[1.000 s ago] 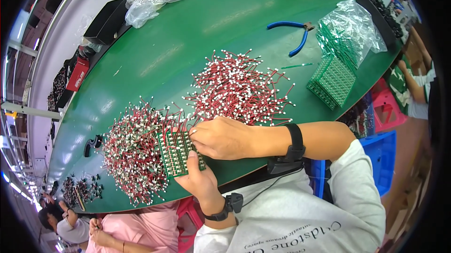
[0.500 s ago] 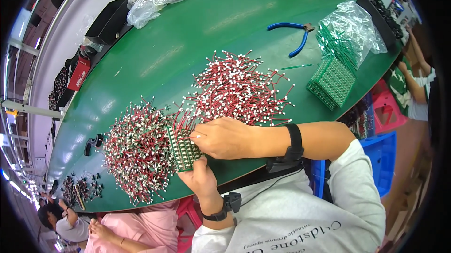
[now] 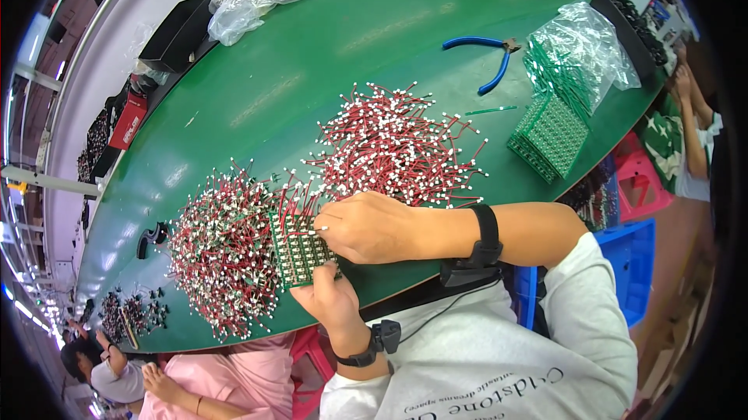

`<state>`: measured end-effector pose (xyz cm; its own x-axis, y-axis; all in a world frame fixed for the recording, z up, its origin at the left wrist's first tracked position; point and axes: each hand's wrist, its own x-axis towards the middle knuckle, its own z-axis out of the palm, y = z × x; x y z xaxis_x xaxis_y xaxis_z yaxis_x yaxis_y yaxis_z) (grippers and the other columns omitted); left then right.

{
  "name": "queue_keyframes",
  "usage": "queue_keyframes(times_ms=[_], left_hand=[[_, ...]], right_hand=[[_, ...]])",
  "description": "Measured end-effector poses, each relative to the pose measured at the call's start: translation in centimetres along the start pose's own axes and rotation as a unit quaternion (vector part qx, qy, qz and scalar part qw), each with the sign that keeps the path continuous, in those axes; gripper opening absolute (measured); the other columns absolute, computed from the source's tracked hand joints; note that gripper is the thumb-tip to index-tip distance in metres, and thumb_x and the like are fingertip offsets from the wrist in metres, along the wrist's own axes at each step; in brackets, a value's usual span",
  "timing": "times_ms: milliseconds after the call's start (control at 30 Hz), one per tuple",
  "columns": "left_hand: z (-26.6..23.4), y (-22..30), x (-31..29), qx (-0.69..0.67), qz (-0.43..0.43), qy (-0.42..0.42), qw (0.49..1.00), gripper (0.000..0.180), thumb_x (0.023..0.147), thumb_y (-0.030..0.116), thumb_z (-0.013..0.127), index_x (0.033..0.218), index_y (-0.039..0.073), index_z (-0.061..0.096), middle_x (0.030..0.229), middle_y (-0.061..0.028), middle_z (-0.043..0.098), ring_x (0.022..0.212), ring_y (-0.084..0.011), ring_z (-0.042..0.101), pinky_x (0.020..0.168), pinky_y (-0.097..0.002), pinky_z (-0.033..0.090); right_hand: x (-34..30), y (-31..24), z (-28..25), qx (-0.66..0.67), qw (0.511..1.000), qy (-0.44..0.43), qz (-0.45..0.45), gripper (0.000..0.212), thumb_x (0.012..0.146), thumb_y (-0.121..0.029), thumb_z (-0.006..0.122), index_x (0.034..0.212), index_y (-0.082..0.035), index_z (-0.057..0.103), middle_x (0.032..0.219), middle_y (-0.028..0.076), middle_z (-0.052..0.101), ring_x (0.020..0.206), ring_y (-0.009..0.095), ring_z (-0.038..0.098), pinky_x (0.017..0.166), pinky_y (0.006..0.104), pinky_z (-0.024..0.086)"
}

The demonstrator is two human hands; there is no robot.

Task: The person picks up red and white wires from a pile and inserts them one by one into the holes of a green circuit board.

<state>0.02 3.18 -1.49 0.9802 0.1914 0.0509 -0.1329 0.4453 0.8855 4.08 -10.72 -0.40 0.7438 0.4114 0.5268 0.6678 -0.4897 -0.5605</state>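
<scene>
My left hand (image 3: pixel 331 297) grips the lower right corner of a green circuit board panel (image 3: pixel 293 258), its thumb on top. The panel bears rows of small white parts, and several red wires stand up from its far end. Over the panel's right side is my right hand (image 3: pixel 365 227), its fingers pinched round a short red wire whose white connector (image 3: pixel 322 228) pokes out at the fingertips. The rest of that wire is hidden by the hand. Just beyond lies a heap of red wires with white connectors (image 3: pixel 389 147). Left of the panel is a heap of wired small boards (image 3: pixel 226 252).
Blue-handled cutters (image 3: pixel 499 69) lie at the far right, near a stack of green panels (image 3: pixel 549 135), green strips (image 3: pixel 561 73) and a clear bag (image 3: pixel 596 46). A black curved object (image 3: pixel 151 239) sits left. A person in pink (image 3: pixel 226 373) sits at the left.
The panel has shifted slightly left and turned a little, showing more of its surface. My left thumb has slid a little along its edge; my right hand stays nearly in place.
</scene>
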Motion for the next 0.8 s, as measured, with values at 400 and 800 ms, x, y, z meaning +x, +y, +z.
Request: queue_keyframes(times_ms=[400,800], left_hand=[[-0.7,-0.2,-0.1,0.048,0.019,-0.011,0.999,0.041,0.070,-0.012,0.044,0.109,-0.009,0.056,0.101,-0.0100,0.061,0.088,-0.0155,0.060,0.077,-0.0255,0.048],[-0.6,-0.4,-0.6,0.075,0.034,-0.011,0.997,0.051,0.065,-0.012,0.043,0.115,-0.011,0.054,0.106,-0.0107,0.059,0.096,-0.0177,0.059,0.089,-0.0292,0.047]], right_hand=[[-0.1,-1.0,-0.4,-0.123,0.992,-0.007,-0.026,0.010,0.083,-0.011,0.056,0.082,-0.001,0.056,0.075,0.009,0.057,0.065,0.025,0.064,0.051,0.0357,0.054],[-0.1,-0.9,0.0,-0.113,0.994,-0.001,-0.011,0.012,0.080,-0.013,0.058,0.083,-0.002,0.057,0.075,0.010,0.058,0.065,0.025,0.064,0.053,0.0342,0.054]])
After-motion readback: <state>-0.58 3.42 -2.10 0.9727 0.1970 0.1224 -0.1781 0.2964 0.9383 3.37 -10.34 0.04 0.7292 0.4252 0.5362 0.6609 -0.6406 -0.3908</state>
